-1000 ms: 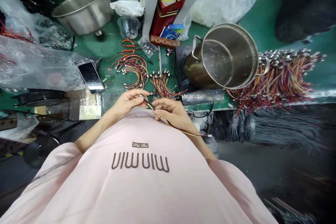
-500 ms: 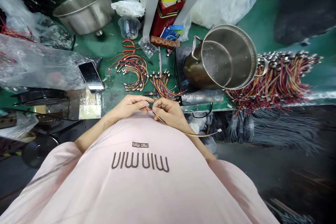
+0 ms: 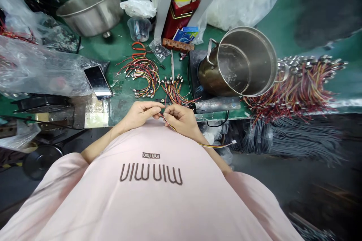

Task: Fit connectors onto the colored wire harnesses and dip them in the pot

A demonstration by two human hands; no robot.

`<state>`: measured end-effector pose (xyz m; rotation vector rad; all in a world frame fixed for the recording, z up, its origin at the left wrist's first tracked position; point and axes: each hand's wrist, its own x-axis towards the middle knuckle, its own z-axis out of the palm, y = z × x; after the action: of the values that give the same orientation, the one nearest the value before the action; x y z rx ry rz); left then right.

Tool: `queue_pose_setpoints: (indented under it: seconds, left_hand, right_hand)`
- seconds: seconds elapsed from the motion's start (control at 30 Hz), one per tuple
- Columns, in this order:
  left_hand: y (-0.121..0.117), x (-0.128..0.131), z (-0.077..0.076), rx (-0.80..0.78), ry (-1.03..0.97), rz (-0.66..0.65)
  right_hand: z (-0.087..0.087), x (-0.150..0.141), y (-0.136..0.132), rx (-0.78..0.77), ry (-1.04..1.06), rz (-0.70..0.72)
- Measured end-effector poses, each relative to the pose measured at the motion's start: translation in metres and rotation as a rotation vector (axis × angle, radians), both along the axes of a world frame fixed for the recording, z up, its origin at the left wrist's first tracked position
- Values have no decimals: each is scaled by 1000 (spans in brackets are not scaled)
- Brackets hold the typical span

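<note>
Nearest: pink shirt (image 3: 147, 211) below both hands; dark lettering on the chest, upside down from here, reads "min min", twice: a small patch and a larger line.

Left hand (image 3: 138, 115): palm inward, forefinger stretched toward the right hand, thumb beneath it; the two tips pinch one end of a wire harness (image 3: 216, 146). That end is mostly covered by the fingers. Right hand (image 3: 182, 118): fingers curled, thumb and forefinger pinching the same harness just beside the left fingertips.

Harness is between the hands, close in front of the shirt. Long axis slants from the left fingertips rightward and toward the body; a stretch below the right hand is hidden. It reappears across the right forearm, white plug (image 3: 233, 142) at the free end pointing right.

Just beyond the right hand: a small wire bundle (image 3: 175, 92). Beyond the left: a curved wire bundle (image 3: 155, 77); phone (image 3: 98, 83) farther left, screen dark.

Farther, ahead and right of the right hand: steel pot (image 3: 207, 79). Farthest, ahead of both: blue box (image 3: 186, 34), print too small to read.
</note>
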<state>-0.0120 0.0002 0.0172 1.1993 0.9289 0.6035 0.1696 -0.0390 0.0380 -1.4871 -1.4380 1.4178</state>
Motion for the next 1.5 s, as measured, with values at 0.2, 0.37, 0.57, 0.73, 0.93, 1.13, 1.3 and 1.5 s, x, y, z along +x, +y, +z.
queue_pose_setpoints:
  seconds: [0.2, 0.37, 0.57, 0.73, 0.93, 1.13, 1.3, 1.5]
  left_hand:
    - [1, 0, 1, 20, 4, -12]
    - [4, -1, 5, -17, 19, 36]
    - [7, 0, 7, -13, 55, 72]
    - [6, 1, 5, -11, 53, 65]
    - [6, -2, 3, 4, 76, 36]
    - [7, 1, -1, 60, 212, 83]
    - [10, 9, -8, 36, 235, 7]
    - [13, 18, -10, -55, 146, -15]
  right_hand:
    - [1, -5, 5, -35, 65, -23]
    - [10, 4, 3, -167, 269, -18]
    - [4, 8, -2, -13, 4, 30]
    - [-1, 4, 0, 4, -3, 10]
    - [0, 3, 1, -12, 5, 2]
    - [-11, 2, 2, 249, -164, 43]
    - [-24, 1, -3, 171, -136, -88]
    - [-21, 17, -18, -21, 394, -106]
